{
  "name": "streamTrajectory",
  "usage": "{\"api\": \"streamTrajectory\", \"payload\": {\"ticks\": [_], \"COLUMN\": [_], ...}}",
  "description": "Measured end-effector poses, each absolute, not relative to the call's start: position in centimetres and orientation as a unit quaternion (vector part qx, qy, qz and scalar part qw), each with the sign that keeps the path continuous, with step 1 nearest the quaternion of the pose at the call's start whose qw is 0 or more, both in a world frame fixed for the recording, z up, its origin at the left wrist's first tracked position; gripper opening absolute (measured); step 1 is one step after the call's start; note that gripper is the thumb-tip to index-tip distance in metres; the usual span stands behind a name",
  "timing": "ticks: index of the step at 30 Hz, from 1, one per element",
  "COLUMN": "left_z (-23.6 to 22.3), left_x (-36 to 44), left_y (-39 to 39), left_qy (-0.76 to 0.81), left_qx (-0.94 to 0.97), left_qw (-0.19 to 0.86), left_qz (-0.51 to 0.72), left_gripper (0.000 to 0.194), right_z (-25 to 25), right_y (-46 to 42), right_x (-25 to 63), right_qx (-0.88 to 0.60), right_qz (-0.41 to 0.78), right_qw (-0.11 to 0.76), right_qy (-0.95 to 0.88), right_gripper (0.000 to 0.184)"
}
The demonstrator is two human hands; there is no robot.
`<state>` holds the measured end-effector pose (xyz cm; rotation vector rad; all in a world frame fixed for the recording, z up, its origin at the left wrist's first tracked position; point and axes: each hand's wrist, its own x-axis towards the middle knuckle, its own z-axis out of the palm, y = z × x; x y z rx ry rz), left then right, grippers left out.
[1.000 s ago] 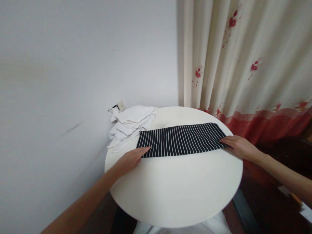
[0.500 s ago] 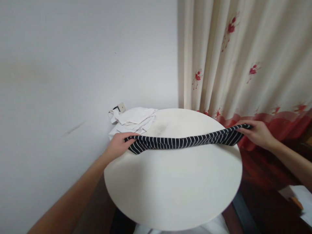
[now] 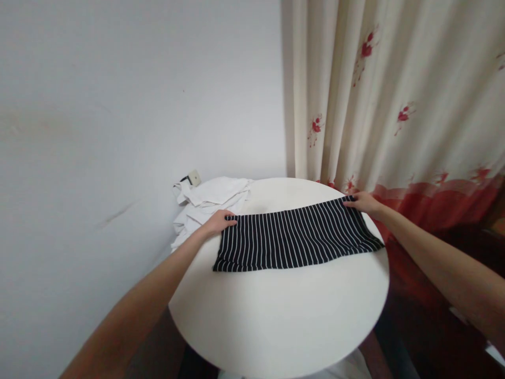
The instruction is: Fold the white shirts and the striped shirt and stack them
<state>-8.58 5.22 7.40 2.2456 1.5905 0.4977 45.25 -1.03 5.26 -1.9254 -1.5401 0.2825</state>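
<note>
A black cloth with thin white stripes (image 3: 292,237) lies spread as a long band across the round white table (image 3: 284,321). Its far left corner is pinched by my left hand (image 3: 218,222), thumb on top. My right hand (image 3: 365,204) grips the far right corner. The near edge of the cloth rests on the tabletop, slightly rumpled toward the right. Whether the cloth is a garment or a plain piece of fabric I cannot tell. Just beyond my left hand is a heap of white cloth (image 3: 216,192).
A white wall (image 3: 138,105) rises behind and to the left of the table. Floral curtains (image 3: 355,105) with a red hem hang at the right. A wall socket (image 3: 194,178) sits behind the white heap.
The striped cloth has gone from a narrow raised strip to a wide flat band on the table. My hands have come closer together, the right one moving left.
</note>
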Motion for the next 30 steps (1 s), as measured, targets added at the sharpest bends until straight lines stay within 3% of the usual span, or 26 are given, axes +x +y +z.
{"api": "streamTrajectory", "payload": {"ticks": [3,6,11,14,18,25,30], "left_z": [6.2,6.0,5.3,4.0,2.0,1.6,1.5], "left_x": [-7.7,-6.9,-0.8,4.8,9.0,7.7,9.3], "left_y": [6.7,6.4,1.3,-2.1,-2.5,0.9,-0.3], "left_qy": [0.582,0.597,0.503,0.347,0.325,0.389,0.408], "left_qx": [0.792,0.788,0.847,0.923,0.939,0.917,0.906], "left_qw": [0.11,0.067,-0.028,0.026,0.085,0.084,0.099], "left_qz": [0.148,0.134,0.171,0.163,0.073,0.02,0.059], "left_gripper": [0.017,0.026,0.042,0.05,0.059,0.061,0.059], "right_z": [3.4,2.9,3.6,3.3,1.1,-0.8,0.0], "right_y": [1.1,2.0,0.4,-1.8,-3.8,-1.8,-1.1], "right_x": [45.2,45.3,40.6,34.7,29.1,31.0,29.8], "right_qx": [-0.772,-0.781,-0.765,-0.66,-0.537,-0.613,-0.63], "right_qz": [0.116,0.099,-0.088,-0.102,-0.023,0.037,0.024], "right_qw": [0.256,0.237,0.21,0.223,0.198,0.1,0.091], "right_qy": [-0.571,-0.569,-0.602,-0.71,-0.82,-0.783,-0.771], "right_gripper": [0.019,0.021,0.048,0.045,0.052,0.067,0.057]}}
